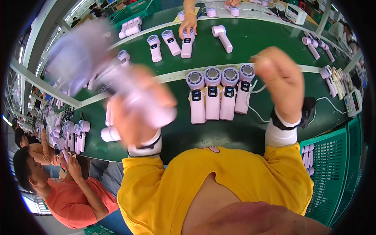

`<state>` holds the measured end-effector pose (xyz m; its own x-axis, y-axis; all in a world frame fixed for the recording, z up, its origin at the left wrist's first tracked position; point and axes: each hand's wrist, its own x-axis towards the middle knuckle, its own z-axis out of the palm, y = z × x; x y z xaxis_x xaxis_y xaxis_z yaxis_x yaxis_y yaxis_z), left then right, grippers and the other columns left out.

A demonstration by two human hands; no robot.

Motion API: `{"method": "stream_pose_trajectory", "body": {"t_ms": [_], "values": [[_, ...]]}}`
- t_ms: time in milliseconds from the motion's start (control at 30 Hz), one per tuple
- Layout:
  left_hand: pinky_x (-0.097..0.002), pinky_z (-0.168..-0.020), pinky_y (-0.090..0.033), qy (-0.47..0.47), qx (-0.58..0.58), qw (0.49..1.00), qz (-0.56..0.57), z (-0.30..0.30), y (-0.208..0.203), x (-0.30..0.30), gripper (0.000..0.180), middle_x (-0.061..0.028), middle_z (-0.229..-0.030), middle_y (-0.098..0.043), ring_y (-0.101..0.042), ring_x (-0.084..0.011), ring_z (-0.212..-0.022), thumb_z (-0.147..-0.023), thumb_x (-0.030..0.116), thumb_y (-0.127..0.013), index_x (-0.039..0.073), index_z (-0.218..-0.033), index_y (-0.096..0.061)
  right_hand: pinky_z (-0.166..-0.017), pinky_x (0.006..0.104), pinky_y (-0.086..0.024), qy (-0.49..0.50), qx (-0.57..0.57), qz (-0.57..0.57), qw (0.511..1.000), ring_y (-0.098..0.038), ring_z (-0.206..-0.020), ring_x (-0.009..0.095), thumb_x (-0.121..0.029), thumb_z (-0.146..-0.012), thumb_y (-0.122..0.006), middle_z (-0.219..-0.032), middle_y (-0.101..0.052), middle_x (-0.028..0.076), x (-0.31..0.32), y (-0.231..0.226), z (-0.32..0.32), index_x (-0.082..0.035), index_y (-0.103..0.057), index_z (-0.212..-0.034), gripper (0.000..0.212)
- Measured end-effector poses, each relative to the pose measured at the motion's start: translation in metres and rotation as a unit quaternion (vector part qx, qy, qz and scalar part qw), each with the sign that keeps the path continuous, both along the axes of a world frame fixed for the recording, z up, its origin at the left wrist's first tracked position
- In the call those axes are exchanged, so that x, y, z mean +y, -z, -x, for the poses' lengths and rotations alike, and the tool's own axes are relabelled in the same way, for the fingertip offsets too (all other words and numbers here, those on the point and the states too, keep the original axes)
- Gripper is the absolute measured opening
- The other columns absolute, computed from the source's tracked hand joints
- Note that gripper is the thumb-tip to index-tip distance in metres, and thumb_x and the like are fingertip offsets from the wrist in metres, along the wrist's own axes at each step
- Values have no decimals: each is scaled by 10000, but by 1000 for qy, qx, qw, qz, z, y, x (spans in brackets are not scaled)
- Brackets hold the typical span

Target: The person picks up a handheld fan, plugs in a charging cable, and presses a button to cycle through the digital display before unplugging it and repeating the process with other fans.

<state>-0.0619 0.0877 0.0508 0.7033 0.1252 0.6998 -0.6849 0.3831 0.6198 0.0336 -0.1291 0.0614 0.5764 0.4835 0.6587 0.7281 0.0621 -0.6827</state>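
Note:
My left hand [135, 113] is wrapped round the handle of a pale purple handheld fan [150, 103], raised close to the camera and smeared by motion. Its large round head [74, 55] tilts up to the left. On the right, the fingers of my right hand [280, 80] are curled and pressed together beside the round head of the rightmost fan [246, 84] in a row; what they pinch, if anything, is hidden. Several matching fans [212, 103] lie side by side in that row, heads away from me, each with a small dark display. A white cable [254, 111] runs beside them.
Across the green bench [250, 47], another person's hand [188, 27] touches a fan. More fans lie along the belt and at left [81, 135]. A green crate [333, 168] stands at my right, near a small meter box [353, 102]. A co-worker in orange [74, 199] sits at left.

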Motion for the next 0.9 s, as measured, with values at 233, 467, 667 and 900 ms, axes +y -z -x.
{"method": "stream_pose_trajectory", "body": {"t_ms": [233,467,667,900], "values": [[-276,-485,-421,-309,-189,931,-35,50,-25,5,477,-107,-905,-479,-466,-179,-526,-719,233,-488,55,-1143,-363,-597,231,-353,61,-29,-160,985,-406,-617,92,-188,-861,-479,-699,-473,25,-24,-13,6,11,-504,-750,229],[-255,-489,-429,-321,-210,914,-129,25,-11,-31,366,-98,-849,-506,-487,-182,-546,-749,169,-500,8,-1062,-398,-572,230,-318,72,-67,-221,970,-400,-603,108,-160,-868,-442,-716,-476,50,-42,-4,-5,27,-507,-778,217],[-293,-593,-471,-21,285,940,-185,-154,12,45,333,-83,-845,-537,-564,-172,-691,-671,40,-609,-33,-958,-455,-490,224,-222,-26,-33,-310,950,-290,-517,92,-209,-876,-407,-623,-382,15,-87,-14,-2,14,-473,-821,239],[-325,-632,-430,-251,281,626,-683,-323,115,28,357,-184,-886,-555,-556,-268,-759,-677,195,-588,-46,-927,-504,-466,246,-176,30,-94,-323,941,-236,-496,73,-251,-874,-393,-596,-325,-6,-111,-11,10,-49,-440,-771,231]]}}
